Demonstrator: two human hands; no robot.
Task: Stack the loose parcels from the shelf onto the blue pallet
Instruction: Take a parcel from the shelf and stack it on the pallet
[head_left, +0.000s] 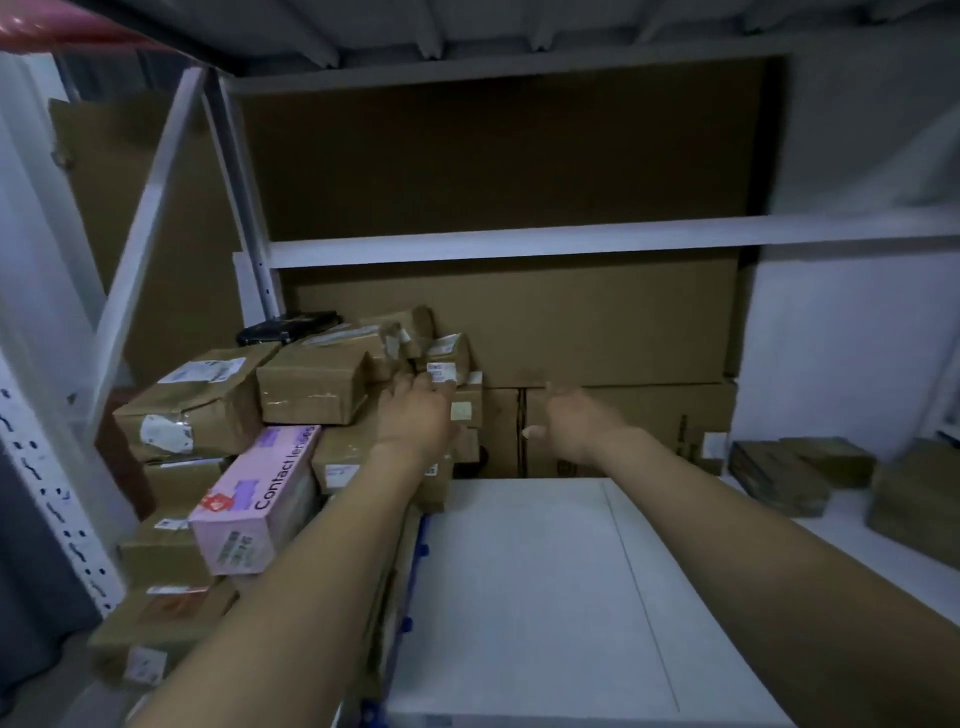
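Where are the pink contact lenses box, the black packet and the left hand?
pink contact lenses box (280, 478): head view, on its printed top face.
black packet (288, 325): head view, middle of its dark wrapper.
left hand (415, 413): head view, back of the hand.

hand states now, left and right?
Left hand: open, fingers stretched out to the small labelled parcel on the pile, no grip visible.
Right hand: open, holding nothing.
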